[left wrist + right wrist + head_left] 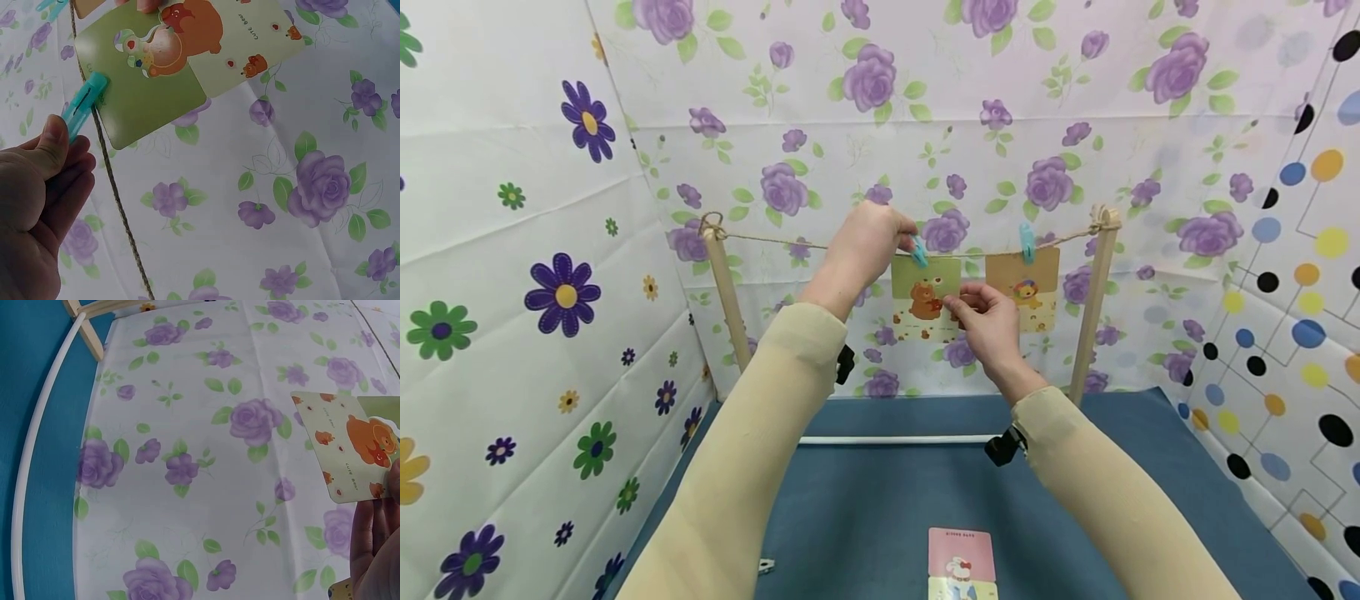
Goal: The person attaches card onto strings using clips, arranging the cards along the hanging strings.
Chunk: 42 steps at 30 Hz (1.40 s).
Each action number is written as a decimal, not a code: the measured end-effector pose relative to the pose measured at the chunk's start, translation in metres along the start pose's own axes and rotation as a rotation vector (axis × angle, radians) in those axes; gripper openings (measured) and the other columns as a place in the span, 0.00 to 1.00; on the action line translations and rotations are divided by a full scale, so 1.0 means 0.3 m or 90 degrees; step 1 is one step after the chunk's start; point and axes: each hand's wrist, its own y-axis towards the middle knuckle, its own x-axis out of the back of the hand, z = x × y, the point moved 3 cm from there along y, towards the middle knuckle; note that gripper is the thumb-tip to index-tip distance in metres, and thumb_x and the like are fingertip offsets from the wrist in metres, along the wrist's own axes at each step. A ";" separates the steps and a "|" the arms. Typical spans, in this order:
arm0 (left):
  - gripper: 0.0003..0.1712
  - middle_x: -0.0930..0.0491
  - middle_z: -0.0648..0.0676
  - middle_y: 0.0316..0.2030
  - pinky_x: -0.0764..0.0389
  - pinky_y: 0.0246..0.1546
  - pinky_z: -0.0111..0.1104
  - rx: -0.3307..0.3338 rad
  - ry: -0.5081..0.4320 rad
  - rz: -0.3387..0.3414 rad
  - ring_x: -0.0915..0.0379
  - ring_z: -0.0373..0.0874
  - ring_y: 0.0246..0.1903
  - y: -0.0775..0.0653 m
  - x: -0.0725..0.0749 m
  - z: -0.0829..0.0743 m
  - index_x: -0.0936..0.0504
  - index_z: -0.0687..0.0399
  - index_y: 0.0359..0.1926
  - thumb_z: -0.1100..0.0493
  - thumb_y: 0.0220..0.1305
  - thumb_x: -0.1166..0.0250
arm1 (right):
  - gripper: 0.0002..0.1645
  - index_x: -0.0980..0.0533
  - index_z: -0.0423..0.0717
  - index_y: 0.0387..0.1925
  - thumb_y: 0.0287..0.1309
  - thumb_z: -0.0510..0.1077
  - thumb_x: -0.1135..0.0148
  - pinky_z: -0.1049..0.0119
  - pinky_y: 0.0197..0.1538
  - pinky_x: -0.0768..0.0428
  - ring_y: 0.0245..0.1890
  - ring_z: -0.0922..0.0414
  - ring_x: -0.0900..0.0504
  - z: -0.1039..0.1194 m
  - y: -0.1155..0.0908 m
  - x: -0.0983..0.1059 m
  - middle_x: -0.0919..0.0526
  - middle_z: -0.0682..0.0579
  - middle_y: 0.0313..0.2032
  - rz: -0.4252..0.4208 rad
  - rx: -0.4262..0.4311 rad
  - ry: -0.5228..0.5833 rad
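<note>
A green card with a brown bear (926, 321) hangs at the twine (775, 240), its top edge under a blue clothespin (919, 252). My left hand (871, 242) pinches that clothespin between thumb and fingers; in the left wrist view the clothespin's (87, 103) tip overlaps the card's edge and the twine. With thumb and fingers, my right hand (988, 321) holds the bear card by its right edge. Just to the right, a brown card with a lion (1037, 287) hangs from a second blue clothespin (1027, 243).
Two wooden posts (1093, 308) hold the twine, with a white rod (898, 439) low between them. On the blue table (865, 500) lie a pink card (961, 554) near the front and a small clothespin (765, 566) beside my left sleeve. Patterned cloth walls surround the table.
</note>
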 end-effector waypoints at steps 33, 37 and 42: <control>0.21 0.16 0.56 0.63 0.20 0.65 0.39 -0.019 0.006 0.071 0.19 0.49 0.62 -0.003 -0.024 0.005 0.19 0.56 0.71 0.59 0.84 0.43 | 0.15 0.16 0.38 0.50 0.67 0.41 0.24 0.70 0.42 0.14 0.39 0.60 0.13 0.000 -0.007 -0.016 0.12 0.48 0.40 -0.007 -0.001 -0.005; 0.25 0.19 0.58 0.66 0.21 0.67 0.40 -0.029 0.033 0.067 0.22 0.51 0.65 -0.004 -0.035 0.004 0.23 0.58 0.74 0.54 0.84 0.44 | 0.16 0.16 0.38 0.52 0.68 0.43 0.24 0.68 0.44 0.14 0.39 0.58 0.13 -0.005 -0.013 -0.014 0.11 0.47 0.42 0.011 0.008 -0.012; 0.33 0.26 0.58 0.72 0.28 0.73 0.44 -0.030 0.028 0.049 0.30 0.53 0.72 -0.016 -0.039 0.003 0.37 0.54 0.83 0.47 0.86 0.48 | 0.23 0.17 0.43 0.60 0.70 0.49 0.25 0.63 0.51 0.14 0.48 0.53 0.11 -0.014 -0.032 -0.008 0.10 0.44 0.50 0.040 0.024 -0.025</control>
